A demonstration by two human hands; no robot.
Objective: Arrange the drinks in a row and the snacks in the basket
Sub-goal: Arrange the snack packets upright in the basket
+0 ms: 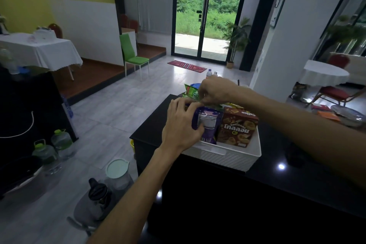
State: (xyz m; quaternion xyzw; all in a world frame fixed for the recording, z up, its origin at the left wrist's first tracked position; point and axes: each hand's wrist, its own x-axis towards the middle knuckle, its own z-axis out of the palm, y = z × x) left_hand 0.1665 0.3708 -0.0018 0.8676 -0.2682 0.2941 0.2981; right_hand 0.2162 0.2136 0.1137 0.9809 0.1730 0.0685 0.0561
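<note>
A white basket (227,156) sits on the black counter (277,174), holding a purple bag (210,123) upright at its left end, touching a brown box (237,128) on its right (the box's print reads upside down from here). The left hand (182,125) grips the purple bag from its left side, thumb curled across the label, while the right hand (215,91) reaches over the basket with fingertips bunched, pinching the top of a green bag (191,91) just behind the purple one. Two bottles (209,73) stand at the counter's far end, partly hidden by the right hand.
</note>
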